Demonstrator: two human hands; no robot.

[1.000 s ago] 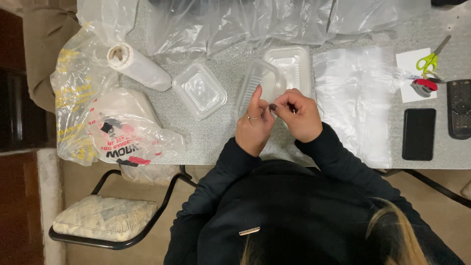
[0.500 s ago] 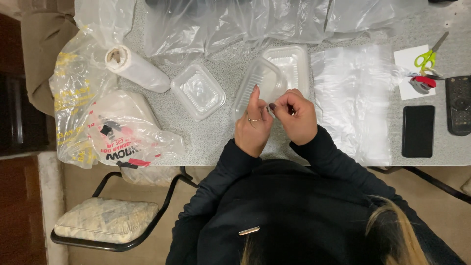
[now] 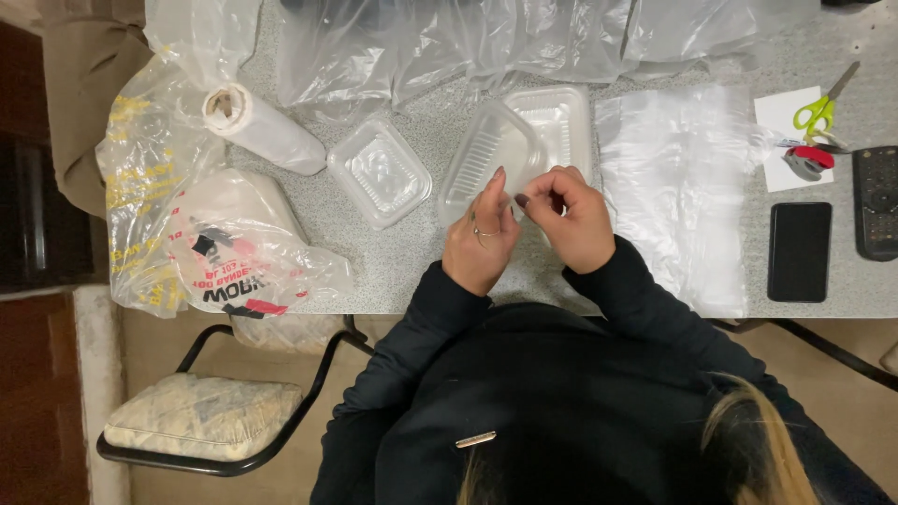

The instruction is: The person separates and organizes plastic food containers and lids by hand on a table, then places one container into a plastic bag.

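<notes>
Grey speckled table (image 3: pixel 412 271) fills the upper part of the head view, with a brown floor and a black-framed chair (image 3: pixel 201 425), cushioned, below its near edge. Crumpled clear plastic bags (image 3: pixel 486 37) run off the top of the frame, so their full extent is unseen. Both hands meet just in front of a clear hinged plastic container (image 3: pixel 514 150), which lies open on the table. The left hand (image 3: pixel 479 238) and the right hand (image 3: pixel 571 220) are curled with fingertips pinched together; whatever thin thing sits between them is too small and hidden to make out, so I cannot tell what they grip. A second clear container (image 3: pixel 379 173) and a roll of plastic film (image 3: pixel 264 128) lie to the left. A flat stack of clear sheets (image 3: pixel 683 187), green-handled scissors (image 3: pixel 821 108), a black phone (image 3: pixel 799 251) and a remote (image 3: pixel 877 201), cut off at the edge, lie to the right.
</notes>
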